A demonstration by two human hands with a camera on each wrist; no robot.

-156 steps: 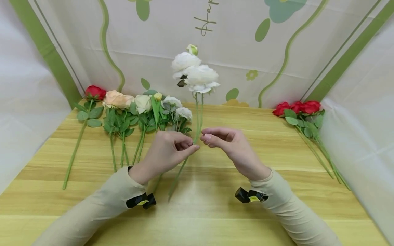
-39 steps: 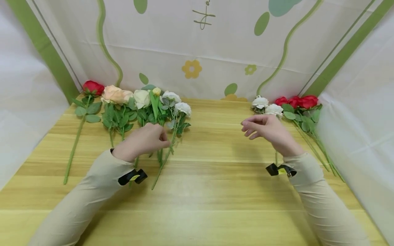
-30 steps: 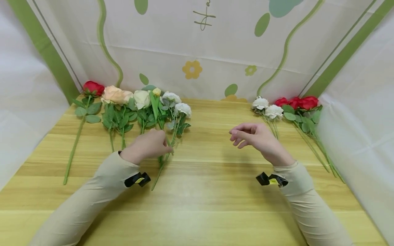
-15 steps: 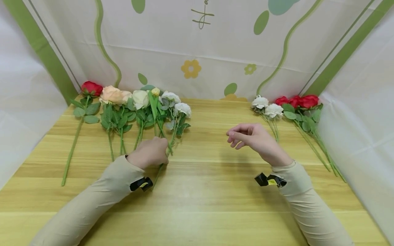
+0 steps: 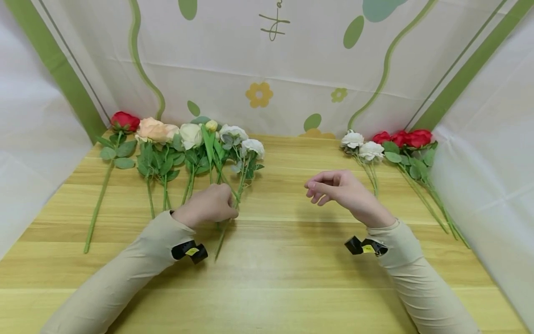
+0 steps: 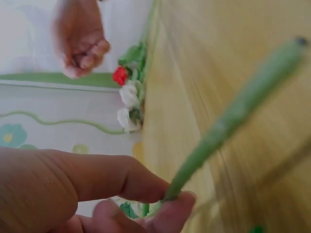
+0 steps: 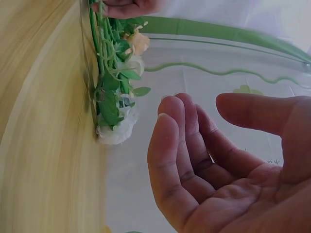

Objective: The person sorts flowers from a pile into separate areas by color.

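Note:
My left hand [image 5: 208, 204] pinches the green stem [image 6: 233, 116] of a white flower [image 5: 252, 148] between thumb and forefinger, low over the left group of flowers. The stem's cut end juts out toward the left wrist camera. Another white bloom [image 5: 232, 133] lies beside it at the table's back, with grey-green leaves around both. My right hand [image 5: 340, 192] hovers over the table's right half, its fingers loosely bent and holding nothing. Behind it lie two white flowers [image 5: 370, 151], next to several red roses [image 5: 418, 138]; part of their stems is hidden by that hand.
On the left, a red rose [image 5: 125, 121], peach roses [image 5: 154, 130], a cream rose [image 5: 191, 135] and a yellow bud [image 5: 211, 125] lie in a row on the wooden table [image 5: 267, 278]. A printed cloth [image 5: 292, 60] stands along the back edge.
The white flower raised earlier now lies at the right beside the red roses. My left hand has taken a stem and shifted its white flower slightly right. The right hand has come back leftward.

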